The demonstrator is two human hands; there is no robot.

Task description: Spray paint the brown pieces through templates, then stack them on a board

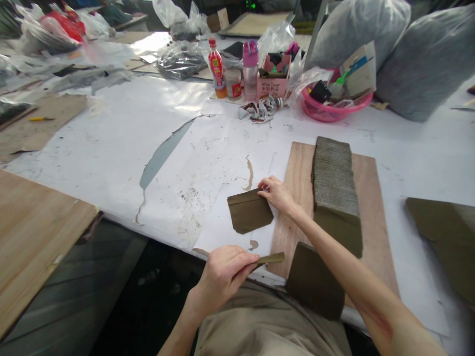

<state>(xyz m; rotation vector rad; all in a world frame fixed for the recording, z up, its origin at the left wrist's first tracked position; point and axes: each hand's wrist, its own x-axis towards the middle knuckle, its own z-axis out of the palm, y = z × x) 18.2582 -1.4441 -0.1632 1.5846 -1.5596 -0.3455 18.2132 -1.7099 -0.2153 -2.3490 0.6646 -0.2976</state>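
Note:
My right hand (pixel 275 192) pinches the upper right corner of an olive fabric pocket piece (pixel 249 211), which has a crease along its top edge and cut lower corners. The piece is over a white sheet on the table. Nearer to me, my left hand (pixel 230 269) is closed on another olive fabric piece (pixel 272 258), seen almost edge-on. Under my right forearm, a dark olive pocket piece (pixel 315 279) overhangs the table's front edge. A long fanned stack of olive pieces (pixel 334 173) lies on a wooden board (pixel 374 217) to the right.
At the back stand a red-labelled bottle (pixel 217 69), a glass jar (pixel 233 84), a purple-lidded bottle (pixel 250 74), a pink box (pixel 274 81) and a pink basin (pixel 336 109). Large stuffed bags (pixel 426 59) sit back right. More olive fabric (pixel 441 232) lies right; a plywood board (pixel 40 227) is left.

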